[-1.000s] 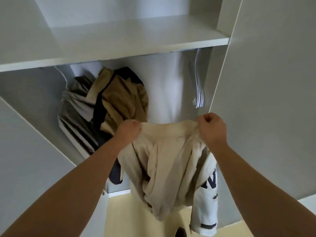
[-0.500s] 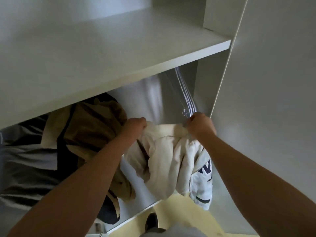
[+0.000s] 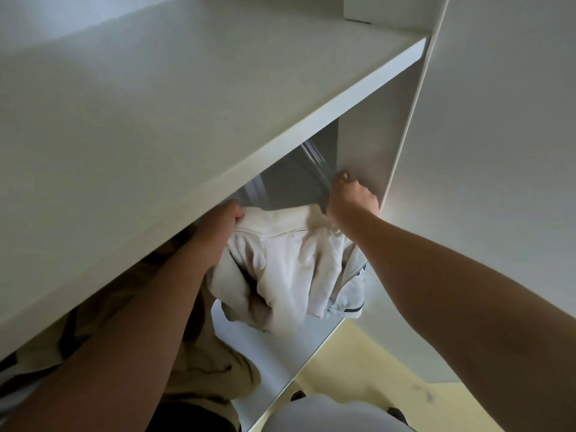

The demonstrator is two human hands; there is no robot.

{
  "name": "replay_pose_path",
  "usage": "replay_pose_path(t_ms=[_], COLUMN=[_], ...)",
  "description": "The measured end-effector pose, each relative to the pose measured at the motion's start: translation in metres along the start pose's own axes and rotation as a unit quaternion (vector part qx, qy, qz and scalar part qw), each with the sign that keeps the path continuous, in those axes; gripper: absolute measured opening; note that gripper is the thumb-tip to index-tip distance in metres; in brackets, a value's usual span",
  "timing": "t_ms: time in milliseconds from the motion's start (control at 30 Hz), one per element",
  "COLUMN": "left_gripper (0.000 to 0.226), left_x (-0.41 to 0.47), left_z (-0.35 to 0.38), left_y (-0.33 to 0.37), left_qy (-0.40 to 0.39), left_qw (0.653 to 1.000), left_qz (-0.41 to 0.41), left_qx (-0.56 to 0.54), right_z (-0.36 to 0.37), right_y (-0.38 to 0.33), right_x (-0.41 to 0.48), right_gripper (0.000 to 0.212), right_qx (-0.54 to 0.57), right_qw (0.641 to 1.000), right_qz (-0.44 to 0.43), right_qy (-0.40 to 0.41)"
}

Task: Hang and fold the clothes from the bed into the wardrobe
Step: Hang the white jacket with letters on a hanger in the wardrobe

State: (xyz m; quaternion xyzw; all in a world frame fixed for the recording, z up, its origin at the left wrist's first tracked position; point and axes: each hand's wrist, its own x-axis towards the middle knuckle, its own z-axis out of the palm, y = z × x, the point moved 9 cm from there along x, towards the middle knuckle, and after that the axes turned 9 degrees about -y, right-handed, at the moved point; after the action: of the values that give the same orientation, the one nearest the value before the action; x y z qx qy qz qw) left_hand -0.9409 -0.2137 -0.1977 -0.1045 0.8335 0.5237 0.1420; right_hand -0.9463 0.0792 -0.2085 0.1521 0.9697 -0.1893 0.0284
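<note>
A cream jacket (image 3: 290,263) with dark lettering on one sleeve hangs inside the white wardrobe, under its shelf (image 3: 193,120). My left hand (image 3: 219,227) grips the jacket's top edge at the left, partly tucked under the shelf's front. My right hand (image 3: 350,199) is curled at the jacket's right top corner, up against clear hangers (image 3: 314,160) that hang near the wardrobe's right wall. Whether a hanger sits inside the jacket is hidden.
Brown and tan garments (image 3: 212,366) hang to the left, behind my left forearm. The open wardrobe door (image 3: 498,151) stands at the right. The wardrobe floor (image 3: 280,347) lies below, and yellow room floor (image 3: 374,369) with my feet beyond.
Both hands have lifted the jacket up and deeper into the wardrobe, under the shelf. My view has moved closer, so the shelf now hides most of the hanging clothes.
</note>
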Motion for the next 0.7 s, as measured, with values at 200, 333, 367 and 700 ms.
replay_pose_path(t_ms=[200,333,367,700], left_gripper=[0.025,0.028,0.026,0.018], left_x=[0.008,0.007,0.005,-0.011], left_z=[0.001,0.0,-0.001,0.003], left_y=[0.0,-0.002,-0.002,0.002], left_qy=[-0.005,-0.006,-0.003,0.017], left_qw=[1.0,1.0,1.0,0.998], left_qz=[0.013,0.008,0.002,0.006], left_qx=[-0.01,-0.021,-0.029,-0.058], right_z=[0.004,-0.003,-0.006,-0.021], right_y=[-0.003,-0.008,-0.009,-0.015], right_x=[-0.004,-0.018,-0.022,-0.04], right_gripper=[0.022,0.015,0.015,0.026], right_qx=[-0.017,-0.024,-0.024,-0.062], right_qw=[1.0,0.997,0.996,0.992], right_qz=[-0.006,-0.062,-0.076,-0.103], right_qy=[0.001,0.033,0.045,0.024])
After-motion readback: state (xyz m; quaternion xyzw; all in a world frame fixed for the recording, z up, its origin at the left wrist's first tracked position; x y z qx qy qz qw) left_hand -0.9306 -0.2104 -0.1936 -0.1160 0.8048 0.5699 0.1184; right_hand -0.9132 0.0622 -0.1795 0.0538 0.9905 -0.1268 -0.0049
